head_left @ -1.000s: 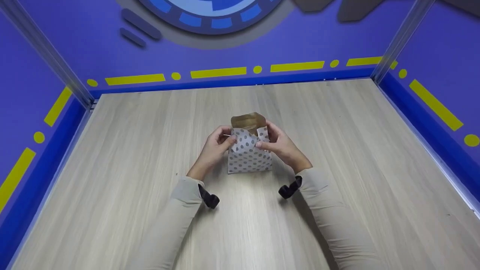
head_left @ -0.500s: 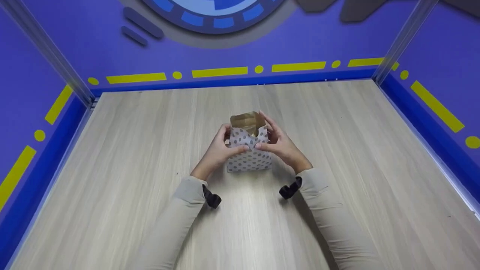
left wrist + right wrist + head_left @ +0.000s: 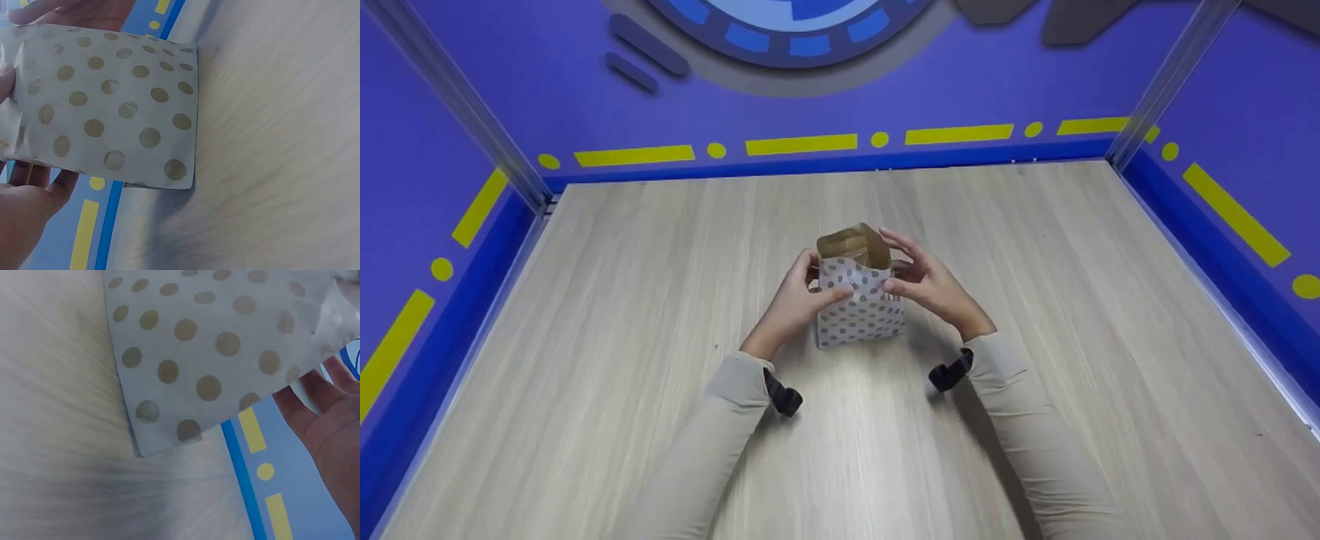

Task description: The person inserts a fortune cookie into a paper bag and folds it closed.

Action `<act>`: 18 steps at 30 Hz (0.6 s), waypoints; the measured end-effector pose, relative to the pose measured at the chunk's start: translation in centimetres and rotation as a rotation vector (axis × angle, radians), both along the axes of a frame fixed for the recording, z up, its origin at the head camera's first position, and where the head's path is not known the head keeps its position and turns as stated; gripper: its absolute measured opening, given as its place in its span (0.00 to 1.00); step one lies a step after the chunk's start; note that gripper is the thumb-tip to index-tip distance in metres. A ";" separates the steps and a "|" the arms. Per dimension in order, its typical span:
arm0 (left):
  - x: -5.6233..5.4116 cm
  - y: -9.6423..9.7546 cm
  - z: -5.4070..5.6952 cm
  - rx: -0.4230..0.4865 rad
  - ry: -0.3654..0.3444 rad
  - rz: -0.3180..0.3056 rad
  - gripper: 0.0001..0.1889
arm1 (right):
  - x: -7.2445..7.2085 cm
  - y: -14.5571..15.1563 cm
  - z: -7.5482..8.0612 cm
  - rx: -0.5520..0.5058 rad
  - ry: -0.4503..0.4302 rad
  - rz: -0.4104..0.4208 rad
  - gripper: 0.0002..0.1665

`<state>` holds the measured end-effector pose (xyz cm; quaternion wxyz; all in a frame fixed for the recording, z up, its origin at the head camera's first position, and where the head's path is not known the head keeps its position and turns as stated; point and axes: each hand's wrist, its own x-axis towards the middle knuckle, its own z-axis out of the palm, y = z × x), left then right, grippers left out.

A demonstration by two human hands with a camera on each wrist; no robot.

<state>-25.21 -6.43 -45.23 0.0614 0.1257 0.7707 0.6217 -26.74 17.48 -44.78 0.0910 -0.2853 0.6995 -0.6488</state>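
Observation:
A white paper bag (image 3: 861, 311) with grey-brown dots stands on the table, its mouth open at the top and its brown lining showing. My left hand (image 3: 795, 300) grips the bag's left side, thumb flat on the front and fingers behind. At the opposite side my right hand (image 3: 934, 289) holds the edge with its thumb in front, while the index finger reaches up beside the mouth. Both wrist views show the dotted bag (image 3: 121, 107) close up; fingers of the right hand (image 3: 332, 416) go behind it. What lies deep inside the bag is hidden.
The wood-grain table (image 3: 660, 300) spreads around the bag on all sides. Blue-purple panels (image 3: 885, 97) with yellow marks stand along its back and both sides, joined by metal posts (image 3: 1177, 82). A black wrist camera (image 3: 786, 400) sits on each sleeve.
The left thumb has slid inward across the bag's front. The right hand has shifted slightly right and its index finger has lifted. The folded-in front rim has straightened, and the mouth is wider.

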 end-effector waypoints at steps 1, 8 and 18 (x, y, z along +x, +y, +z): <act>0.0 0.0 0.0 0.017 0.004 -0.006 0.33 | 0.0 0.1 0.1 0.018 0.014 -0.005 0.44; 0.1 -0.1 -0.1 -0.018 0.163 -0.062 0.47 | 0.0 0.6 1.1 0.162 0.101 -0.016 0.33; -0.4 -0.8 1.6 -0.256 0.366 -0.117 0.21 | -0.3 0.7 2.8 0.264 0.233 -0.027 0.14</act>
